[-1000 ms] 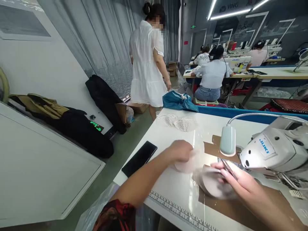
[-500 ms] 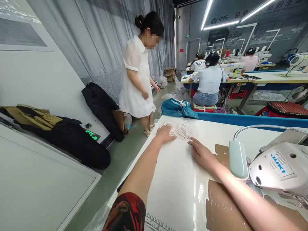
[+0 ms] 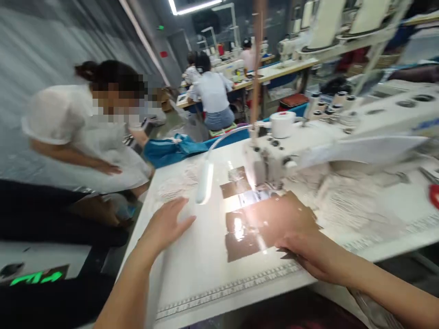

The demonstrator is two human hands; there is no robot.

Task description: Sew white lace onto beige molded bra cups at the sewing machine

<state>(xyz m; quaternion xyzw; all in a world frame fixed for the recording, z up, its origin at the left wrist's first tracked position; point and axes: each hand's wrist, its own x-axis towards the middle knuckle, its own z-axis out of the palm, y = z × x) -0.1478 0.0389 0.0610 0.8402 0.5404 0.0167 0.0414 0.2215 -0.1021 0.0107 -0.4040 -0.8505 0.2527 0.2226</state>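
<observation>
My left hand (image 3: pixel 168 225) is over the white table (image 3: pixel 185 256) with thumb and fingers apart and nothing in it. Just beyond its fingertips lies a white lace piece (image 3: pixel 180 183). My right hand (image 3: pixel 298 237) is blurred beside the brown sheet (image 3: pixel 247 228) in front of the sewing machine; its fingertips are smeared, and whether it holds anything is unclear. More pale lace fabric (image 3: pixel 346 201) lies to the right of the machine's needle area.
A white sewing machine (image 3: pixel 363 123) carries a thread spool (image 3: pixel 282 124). A lamp (image 3: pixel 205 183) hangs over the table. A blue bag (image 3: pixel 164 151) lies at the far edge. A person in white (image 3: pixel 78 132) leans at the left. Red-handled scissors (image 3: pixel 434 194) lie far right.
The view has swung right. My right hand has moved from the lace to the brown sheet by the machine. My left hand has come back off the lace. The person in white now leans closer.
</observation>
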